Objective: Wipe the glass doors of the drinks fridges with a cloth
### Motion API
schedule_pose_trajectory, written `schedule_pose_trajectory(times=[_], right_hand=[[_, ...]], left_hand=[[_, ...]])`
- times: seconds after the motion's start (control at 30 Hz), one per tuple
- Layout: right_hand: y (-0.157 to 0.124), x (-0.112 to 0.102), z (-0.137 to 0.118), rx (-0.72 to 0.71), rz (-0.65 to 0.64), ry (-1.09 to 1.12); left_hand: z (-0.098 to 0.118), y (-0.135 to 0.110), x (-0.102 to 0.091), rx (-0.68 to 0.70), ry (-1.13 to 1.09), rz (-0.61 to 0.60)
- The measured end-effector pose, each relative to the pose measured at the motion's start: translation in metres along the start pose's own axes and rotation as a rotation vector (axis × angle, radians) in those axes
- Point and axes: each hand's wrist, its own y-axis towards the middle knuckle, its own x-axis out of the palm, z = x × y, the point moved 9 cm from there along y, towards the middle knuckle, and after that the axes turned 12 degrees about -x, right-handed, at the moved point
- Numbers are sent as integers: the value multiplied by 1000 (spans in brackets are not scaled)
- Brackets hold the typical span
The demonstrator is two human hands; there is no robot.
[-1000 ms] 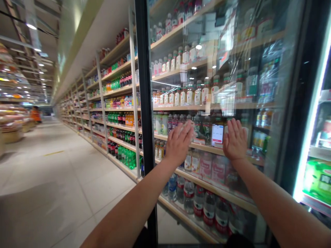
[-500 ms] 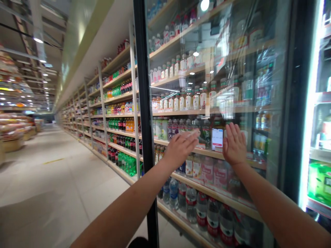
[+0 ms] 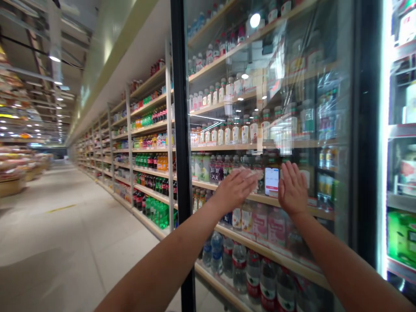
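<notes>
My left hand (image 3: 237, 188) lies flat on or just before the glass door (image 3: 328, 242), fingers stretched to the right. A pale patch (image 3: 251, 172) shows along its fingertips; whether it is a wipe or a reflection I cannot make out. My right hand (image 3: 294, 190) is raised with its palm toward the same glass, fingers straight up and slightly apart. Just left of it a lit phone screen (image 3: 271, 181) appears in the glass, seemingly reflected. Bottled drinks (image 3: 242, 130) stand in rows on shelves behind the door.
The door's black frame (image 3: 183, 173) runs upright to the left of my hands. Beyond it, long shelves of bottles (image 3: 152, 160) line the aisle floor (image 3: 65, 242). At the right edge is a brightly lit cooler with green packs (image 3: 401, 236).
My left hand has slid a little to the right across the glass, closer to my right hand. My right hand keeps nearly the same place. The view has tilted slightly.
</notes>
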Motion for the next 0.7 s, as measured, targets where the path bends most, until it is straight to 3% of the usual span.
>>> schedule_pose_trajectory(times=[0.1,0.17,0.2,0.3,0.37,0.47,0.53,0.6,0.7], right_hand=[[0,0,0,9,-8,6],[0,0,0,10,-3,7],[0,-1,0,9,1,7],[0,-1,-1,4,5,9],[1,-1,-1,-2,7,7],[0,-1,-1,-4,8,11],[0,-1,0,-2,7,17],[-1,0,0,1,4,20],[-2,1,0,-2,-2,13]], left_hand=[[-40,12,-7,-290,55,64],[-55,11,-8,-421,79,77],[-53,11,-6,-406,80,67],[-27,9,0,-158,61,7],[-31,10,-2,-141,61,2],[-72,11,-9,-458,81,49],[-83,3,-8,-594,82,65],[-66,-6,-3,-505,68,55],[-26,-18,7,-169,40,-15]])
